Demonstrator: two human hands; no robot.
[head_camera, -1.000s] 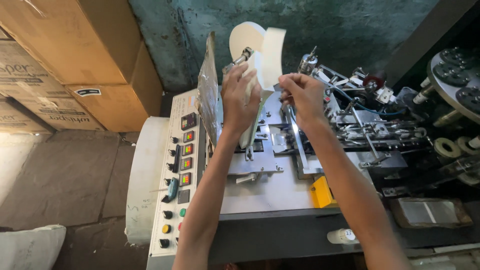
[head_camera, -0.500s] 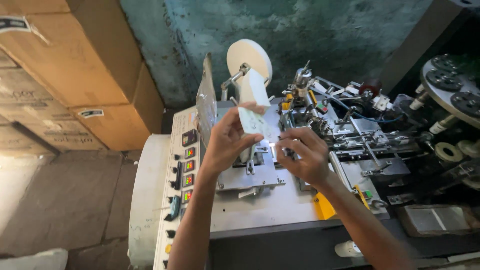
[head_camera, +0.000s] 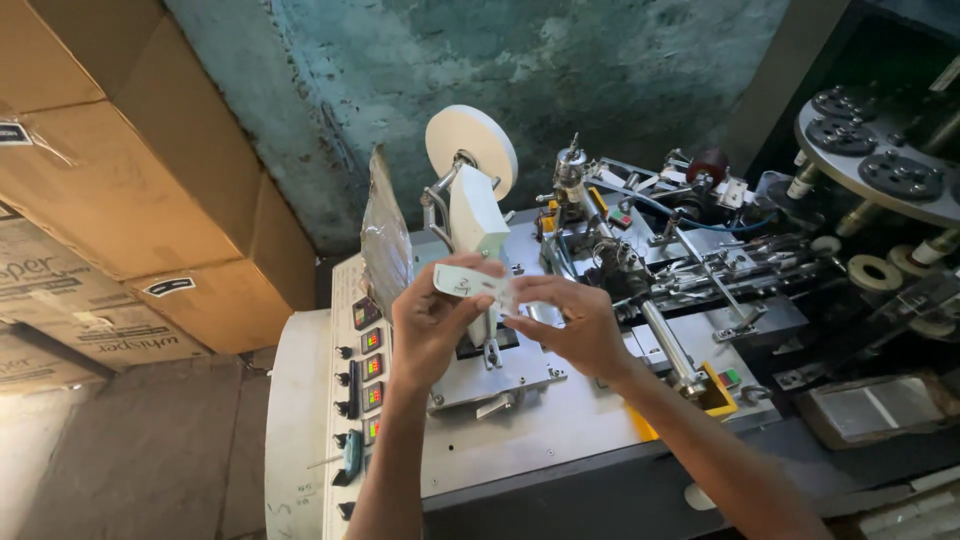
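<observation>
Both hands are pinched onto the same small white paper blank (head_camera: 468, 282). The left hand (head_camera: 432, 325) has thumb and fingers closed on its near end, and the right hand (head_camera: 572, 325) grips the other end with its fingertips, so the piece hangs in the air between them, not touching anything else.

Just behind the hands is a tilted white stack of blanks (head_camera: 478, 215) in an upright holder, and past that, a white paper roll (head_camera: 472, 148) on its spindle. Under the hands there's the grey metal plate of the machine (head_camera: 520, 420), with a column of buttons and small displays (head_camera: 368, 370) off to the left-hand side. To the right side it's all rods, levers and tubing (head_camera: 700, 275), plus a yellow part (head_camera: 712, 395) near the right forearm.

My worry: that blank looks thin, and with two hands pulling on it, it could crease or tear. Also the right wrist is close to the linkage; if that's running, fingers or the paper could get caught.
</observation>
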